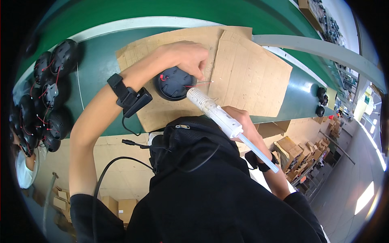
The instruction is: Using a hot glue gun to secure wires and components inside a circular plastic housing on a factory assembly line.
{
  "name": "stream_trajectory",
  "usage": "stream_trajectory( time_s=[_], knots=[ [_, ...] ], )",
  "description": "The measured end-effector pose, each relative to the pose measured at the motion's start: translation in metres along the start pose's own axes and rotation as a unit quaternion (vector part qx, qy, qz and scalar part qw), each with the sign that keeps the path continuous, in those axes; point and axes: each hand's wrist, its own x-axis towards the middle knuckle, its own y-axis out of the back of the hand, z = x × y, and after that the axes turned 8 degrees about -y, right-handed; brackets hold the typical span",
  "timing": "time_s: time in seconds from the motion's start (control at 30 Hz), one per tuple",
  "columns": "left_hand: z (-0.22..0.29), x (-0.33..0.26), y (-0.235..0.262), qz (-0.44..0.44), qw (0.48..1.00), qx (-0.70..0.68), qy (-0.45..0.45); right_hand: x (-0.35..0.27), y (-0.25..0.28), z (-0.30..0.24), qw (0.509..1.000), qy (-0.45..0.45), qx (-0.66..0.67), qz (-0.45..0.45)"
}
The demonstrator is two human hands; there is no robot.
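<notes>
Broadly, a long green conveyor belt (101,69) carries everything, and flattened brown cardboard sheets (251,77) lie across its middle. On the cardboard's near left part sits a round black domed plastic part with red wires (173,83); all other places are given from this part. Well to its left, a heap of similar black wired domes (44,97) crowds the belt's edge. Just to its right and nearer the person, a white tube-shaped glue gun with a clear stick out of its back (216,113) lies with its long axis slanting from the lower right up toward the part, its nozzle almost at the rim. The right hand (239,117) is wrapped around the gun's body. The left hand (188,56), the nearer one, arches over the part's far side, fingers pinched narrowly on a thin wire (200,83).
</notes>
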Motion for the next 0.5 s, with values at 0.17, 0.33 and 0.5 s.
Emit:
stream_trajectory(
  time_s=[0.17, 0.33, 0.5],
  knots=[
    [0.007, 0.016, -0.010, -0.030, 0.999, -0.014, -0.041, -0.002, 0.001, 0.001, 1.000, -0.014, -0.008, -0.010],
    [0.006, 0.019, -0.018, -0.068, 0.996, -0.001, -0.057, 0.000, -0.001, -0.004, 1.000, -0.005, -0.014, -0.016],
    [-0.017, 0.002, -0.013, 0.045, 0.994, -0.080, -0.066, 0.004, -0.004, -0.003, 1.000, 0.004, -0.008, -0.008]
  ],
)
